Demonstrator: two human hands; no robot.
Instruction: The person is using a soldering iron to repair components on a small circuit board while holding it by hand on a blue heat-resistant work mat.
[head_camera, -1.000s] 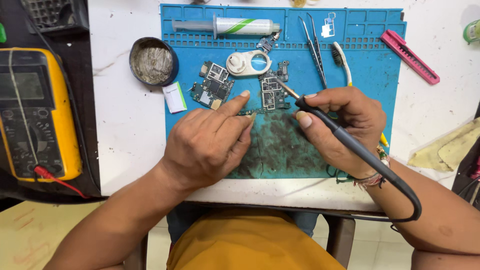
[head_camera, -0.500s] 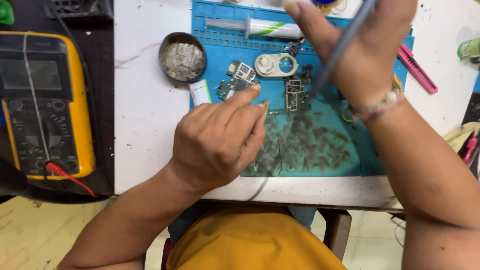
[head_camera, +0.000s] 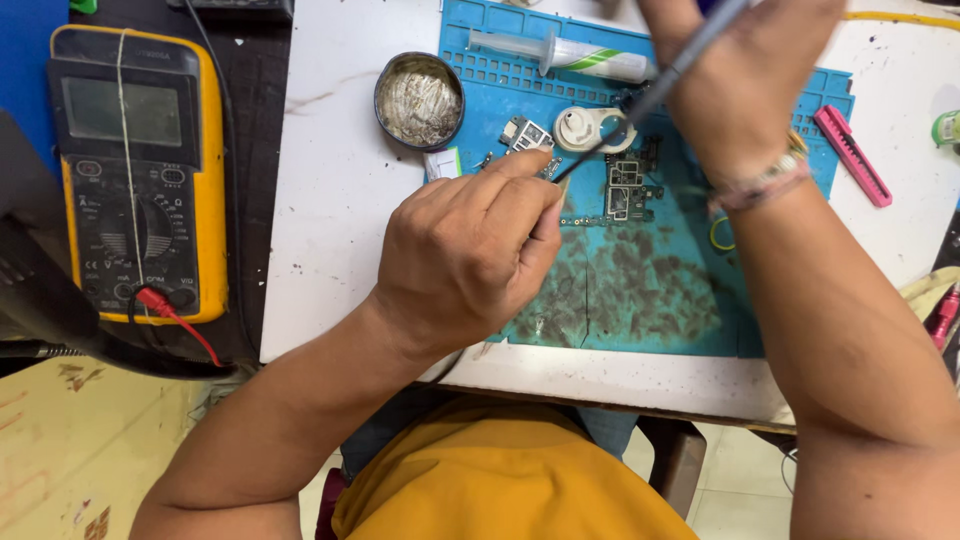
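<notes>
My left hand (head_camera: 470, 250) rests on the blue work mat (head_camera: 650, 290), fingers pinched together at a small circuit board piece (head_camera: 585, 215); what sits between the fingertips is hidden. Raised over the mat's far side, my right hand (head_camera: 740, 70) is shut on a grey soldering iron (head_camera: 660, 85), whose tip slants down toward the left fingertips. Several small circuit boards (head_camera: 625, 185) lie on the mat beside a white round part (head_camera: 585, 128).
A yellow multimeter (head_camera: 135, 170) with a red probe lead lies at the left. A round tin of metal wool (head_camera: 420, 98), a syringe tube (head_camera: 590, 55) and a pink tool (head_camera: 850, 155) lie around the mat. The table's near edge runs just behind my forearms.
My right hand has lifted the soldering iron from low on the mat up toward the far edge. The left hand stays pinched in place; the view shifted right.
</notes>
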